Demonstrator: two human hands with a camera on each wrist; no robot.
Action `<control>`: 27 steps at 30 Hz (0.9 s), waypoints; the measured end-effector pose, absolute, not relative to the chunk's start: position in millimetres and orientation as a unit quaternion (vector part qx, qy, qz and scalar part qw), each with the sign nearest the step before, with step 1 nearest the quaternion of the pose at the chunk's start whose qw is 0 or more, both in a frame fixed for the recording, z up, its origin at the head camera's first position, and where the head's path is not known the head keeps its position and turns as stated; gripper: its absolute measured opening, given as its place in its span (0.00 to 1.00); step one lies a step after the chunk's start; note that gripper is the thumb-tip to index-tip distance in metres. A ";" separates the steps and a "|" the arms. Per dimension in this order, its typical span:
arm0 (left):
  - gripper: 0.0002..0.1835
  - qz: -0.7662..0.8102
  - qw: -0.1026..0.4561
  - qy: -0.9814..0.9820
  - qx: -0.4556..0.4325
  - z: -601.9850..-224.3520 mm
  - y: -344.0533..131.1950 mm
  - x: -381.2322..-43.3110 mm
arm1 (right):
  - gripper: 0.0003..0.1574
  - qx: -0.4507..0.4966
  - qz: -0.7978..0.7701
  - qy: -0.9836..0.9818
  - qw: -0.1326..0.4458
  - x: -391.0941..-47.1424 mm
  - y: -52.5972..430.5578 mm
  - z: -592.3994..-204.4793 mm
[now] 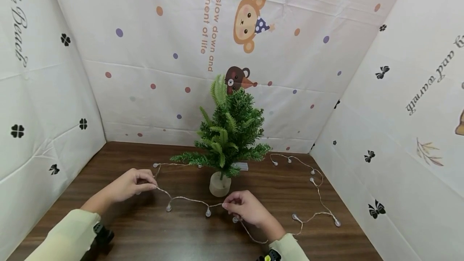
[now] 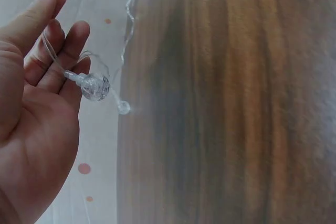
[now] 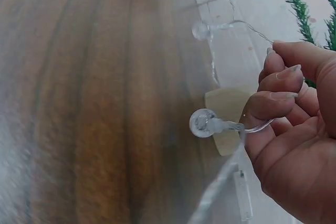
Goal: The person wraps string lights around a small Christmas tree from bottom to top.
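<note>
A string of lights [image 1: 190, 199] with clear round bulbs on a thin wire stretches between my two hands, in front of a small artificial Christmas tree [image 1: 235, 128]. My left hand [image 1: 131, 184] pinches the wire between thumb and forefinger; in the left wrist view a clear bulb [image 2: 95, 87] hangs by its palm. With thumb and forefinger my right hand [image 1: 248, 209] pinches the wire near the tree's pale round base [image 1: 220, 184]. Below its curled fingers another bulb [image 3: 202, 123] shows in the right wrist view. Between the hands, two bulbs dangle from the slightly sagging wire.
The string's other part winds over the brown wooden table [image 1: 174, 237] on the right, with a bulb [image 1: 337, 222] near the table's edge. Behind the tree lies a clear battery box [image 1: 241, 166]. Printed white cloth [image 1: 145, 104] walls the table at the back and both sides.
</note>
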State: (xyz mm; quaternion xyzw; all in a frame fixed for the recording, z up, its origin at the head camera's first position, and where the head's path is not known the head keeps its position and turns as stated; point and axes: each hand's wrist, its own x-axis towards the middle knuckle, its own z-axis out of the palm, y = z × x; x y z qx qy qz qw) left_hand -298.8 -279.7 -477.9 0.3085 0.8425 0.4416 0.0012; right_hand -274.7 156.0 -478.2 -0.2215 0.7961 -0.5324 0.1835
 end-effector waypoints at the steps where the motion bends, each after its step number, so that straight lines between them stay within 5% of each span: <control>1: 0.07 0.446 0.004 0.843 0.300 -476.6 -279.6 -298.9 | 0.18 -0.221 -0.532 0.797 0.182 -274.7 156.9 -476.3; 9: 0.05 0.491 -0.018 0.823 0.285 -465.2 -283.6 -303.1 | 0.21 -0.251 -0.516 0.804 0.155 -275.4 168.0 -460.0; 27: 0.07 0.494 -0.033 0.825 0.274 -384.3 -287.3 -319.3 | 0.11 -0.362 -0.513 0.763 0.152 -249.6 208.4 -385.7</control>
